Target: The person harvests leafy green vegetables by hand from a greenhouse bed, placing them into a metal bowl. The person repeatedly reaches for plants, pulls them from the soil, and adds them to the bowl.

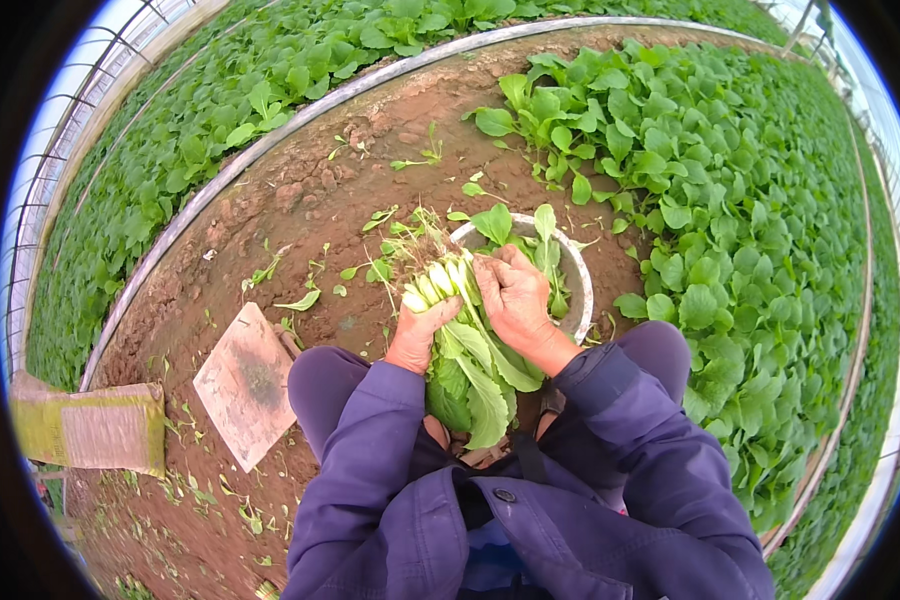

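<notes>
A bunch of leafy greens (480,375) with pale stems and soil-covered roots hangs between my knees, its roots pointing away from me and its leaves towards me. My left hand (422,326) is closed around the stems from the left. At the right side of the bunch, my right hand (514,296) has its fingertips on a stem near the root end. Just beyond my right hand stands a round basin (586,289) with a pale, worn rim, holding more loose greens (547,240). The lower part of the basin is hidden by my hand and sleeve.
Dense rows of leafy plants (727,225) grow at the right. A long pale pipe or hose (262,146) curves along another planted bed. Torn leaves lie on the brown soil (285,202). A dirty square board (247,382) lies left of my knee, and a yellowish sack (112,427) is farther left.
</notes>
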Available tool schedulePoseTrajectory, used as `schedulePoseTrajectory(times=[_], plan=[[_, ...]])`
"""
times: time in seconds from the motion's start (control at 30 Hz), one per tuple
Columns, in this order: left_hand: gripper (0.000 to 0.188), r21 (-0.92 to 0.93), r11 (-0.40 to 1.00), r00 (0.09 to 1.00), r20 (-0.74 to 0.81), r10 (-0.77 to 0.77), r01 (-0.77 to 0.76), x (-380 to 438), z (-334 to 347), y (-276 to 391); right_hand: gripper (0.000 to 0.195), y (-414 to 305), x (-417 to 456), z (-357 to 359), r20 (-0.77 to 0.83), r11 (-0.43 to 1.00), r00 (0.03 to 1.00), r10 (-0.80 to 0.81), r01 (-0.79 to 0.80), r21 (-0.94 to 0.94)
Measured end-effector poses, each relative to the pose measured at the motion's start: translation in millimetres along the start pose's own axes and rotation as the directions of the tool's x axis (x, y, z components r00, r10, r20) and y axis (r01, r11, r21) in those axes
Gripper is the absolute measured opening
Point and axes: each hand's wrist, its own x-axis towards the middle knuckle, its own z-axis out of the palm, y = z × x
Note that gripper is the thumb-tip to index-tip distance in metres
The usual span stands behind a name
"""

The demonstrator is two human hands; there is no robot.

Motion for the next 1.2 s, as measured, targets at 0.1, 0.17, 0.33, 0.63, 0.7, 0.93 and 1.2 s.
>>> schedulePoseTrajectory(times=[0.1, 0.17, 0.33, 0.63, 0.7, 0.93, 1.2], plan=[[0.048, 0.015, 1.0, 1.0, -0.012, -0.009, 0.009, 2, 2, -2, 0.013, 11, 6, 4, -0.067, 0.988, 0.988, -0.139, 0.134, -0.081], [0.05, 0.001, 0.999, 0.999, -0.005, -0.033, 0.033, 4, 4, -5, 0.014, 24, 7, 6, -0.143, 0.985, 0.976, -0.164, 0.153, -0.083], [0.064, -0.154, 0.975, 0.986, -0.003, -0.165, 0.162, 9, -57, -23, 0.02, 13, 1, 36, -0.144, 0.992, 0.99, -0.001, 0.019, 0.122], [0.069, 0.038, 0.998, 0.993, -0.11, -0.047, 0.052, 33, -75, -10, 0.039, -14, 18, -2, 0.042, 0.928, 0.947, 0.318, -0.32, 0.192], [0.062, -0.112, 0.989, 0.994, 0.073, -0.087, 0.095, 28, -92, 5, 0.045, -31, 31, -49, 0.008, 0.928, 0.973, 0.232, -0.224, 0.297], [0.055, -0.13, 0.99, 0.972, 0.232, -0.018, 0.05, 29, -58, 19, 0.036, 100, -83, -192, -0.309, 0.763, 0.768, 0.561, -0.625, -0.166], [0.054, -0.051, 0.997, 0.997, 0.058, -0.057, 0.06, 33, -64, 19, 0.023, 249, -333, -214, -0.236, 0.001, 0.706, 0.667, -0.318, -0.948]])
